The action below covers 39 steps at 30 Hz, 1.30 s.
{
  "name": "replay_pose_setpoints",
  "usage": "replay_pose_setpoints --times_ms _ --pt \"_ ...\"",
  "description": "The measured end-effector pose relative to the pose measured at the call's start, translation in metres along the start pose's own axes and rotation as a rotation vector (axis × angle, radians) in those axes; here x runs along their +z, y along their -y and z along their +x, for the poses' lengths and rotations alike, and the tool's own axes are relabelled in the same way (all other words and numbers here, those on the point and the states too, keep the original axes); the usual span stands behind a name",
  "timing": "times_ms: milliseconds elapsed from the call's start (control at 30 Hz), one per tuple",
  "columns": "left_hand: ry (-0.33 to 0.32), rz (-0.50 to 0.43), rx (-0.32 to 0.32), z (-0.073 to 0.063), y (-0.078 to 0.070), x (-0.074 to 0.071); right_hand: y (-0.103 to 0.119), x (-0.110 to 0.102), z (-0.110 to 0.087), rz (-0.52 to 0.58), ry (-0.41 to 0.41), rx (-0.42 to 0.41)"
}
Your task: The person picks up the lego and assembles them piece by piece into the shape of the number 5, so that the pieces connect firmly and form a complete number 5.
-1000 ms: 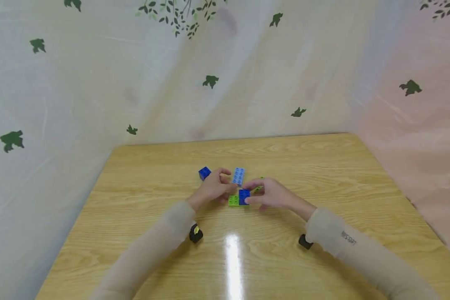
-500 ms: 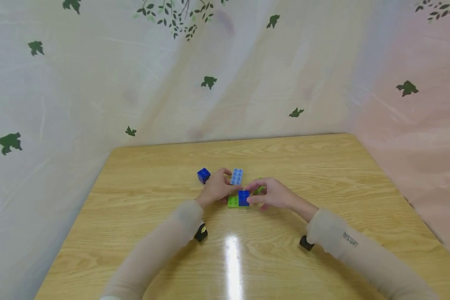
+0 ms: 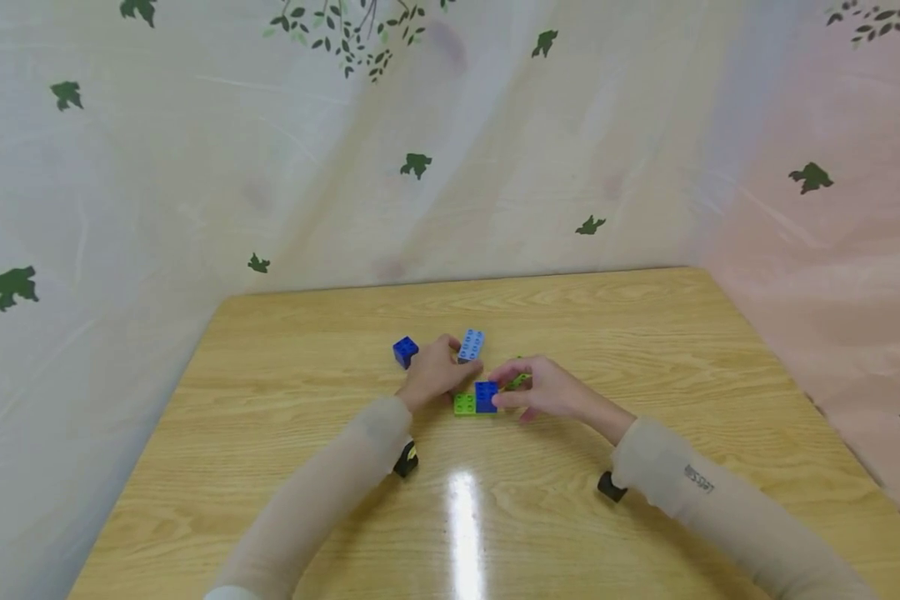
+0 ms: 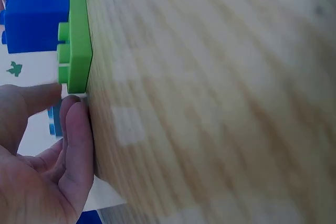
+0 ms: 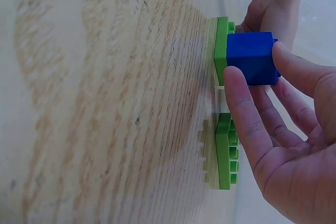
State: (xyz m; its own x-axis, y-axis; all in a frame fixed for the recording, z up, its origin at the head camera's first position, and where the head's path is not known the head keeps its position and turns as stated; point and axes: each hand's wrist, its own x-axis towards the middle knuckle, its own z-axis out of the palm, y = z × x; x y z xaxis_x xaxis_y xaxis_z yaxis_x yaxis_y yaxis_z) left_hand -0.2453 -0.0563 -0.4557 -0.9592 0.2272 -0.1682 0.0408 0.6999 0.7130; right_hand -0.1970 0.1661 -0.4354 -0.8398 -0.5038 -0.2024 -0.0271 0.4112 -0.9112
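A dark blue toy building brick (image 3: 486,397) sits on the right half of a lime green brick (image 3: 464,405) that lies flat on the table. My right hand (image 3: 549,390) holds the blue brick from its right side. In the right wrist view the thumb (image 5: 302,66) touches its studded top and a finger (image 5: 242,100) its lower edge. Behind the stack, my left hand (image 3: 437,375) grips a light blue brick (image 3: 472,343). Only part of that light blue brick (image 4: 56,118) shows in the left wrist view, between thumb and fingers.
Another dark blue brick (image 3: 404,352) stands just left of the left hand. A second flat green brick (image 5: 224,150) lies beyond the right hand. The wooden table (image 3: 285,350) ends at a leaf-patterned cloth backdrop (image 3: 330,183).
My left hand has shifted a little to the right, its thumb closing toward the light blue brick, which has moved slightly away from the stack. The right hand has stayed at the blue brick.
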Motion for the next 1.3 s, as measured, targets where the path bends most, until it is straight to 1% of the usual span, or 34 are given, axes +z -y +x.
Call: replay_pose_setpoints --times_ms 67,133,200,267,400,500,600,767,900,1033,1167,1300 --pt "-0.007 -0.016 -0.011 0.001 0.0 -0.001 -0.001 0.0 0.0 -0.003 0.003 0.0" --pt "-0.007 -0.055 -0.017 0.001 0.001 -0.003 -0.001 0.001 0.001 -0.004 0.004 0.0" --pt "0.007 -0.096 -0.022 0.0 0.002 -0.005 -0.001 0.001 0.0 -0.004 0.003 0.0" --pt "0.02 -0.15 -0.025 0.0 0.003 -0.006 0.0 0.0 0.0 -0.005 0.002 -0.001" --pt "0.044 -0.272 -0.055 -0.003 0.007 -0.007 0.0 0.0 -0.001 -0.011 0.002 -0.002" --pt "0.067 -0.377 -0.075 -0.007 0.009 -0.01 -0.001 -0.001 -0.001 -0.016 0.004 0.001" --pt "0.101 -0.48 -0.077 -0.012 0.009 -0.015 -0.001 -0.001 0.0 -0.019 0.007 0.003" --pt "0.147 -0.595 -0.06 -0.023 0.009 -0.025 -0.001 -0.001 0.001 -0.018 0.013 -0.007" --pt "0.172 -0.646 -0.034 -0.03 0.01 -0.033 -0.001 -0.001 0.002 -0.022 0.013 -0.022" --pt "0.212 -0.666 -0.022 -0.039 0.009 -0.04 0.0 -0.005 0.001 -0.033 -0.005 -0.042" --pt "0.254 -0.657 0.008 -0.046 0.008 -0.045 0.004 -0.01 0.0 -0.035 -0.049 -0.075" --pt "0.295 -0.635 0.046 -0.052 0.009 -0.046 0.008 -0.013 -0.001 -0.04 -0.072 -0.126"
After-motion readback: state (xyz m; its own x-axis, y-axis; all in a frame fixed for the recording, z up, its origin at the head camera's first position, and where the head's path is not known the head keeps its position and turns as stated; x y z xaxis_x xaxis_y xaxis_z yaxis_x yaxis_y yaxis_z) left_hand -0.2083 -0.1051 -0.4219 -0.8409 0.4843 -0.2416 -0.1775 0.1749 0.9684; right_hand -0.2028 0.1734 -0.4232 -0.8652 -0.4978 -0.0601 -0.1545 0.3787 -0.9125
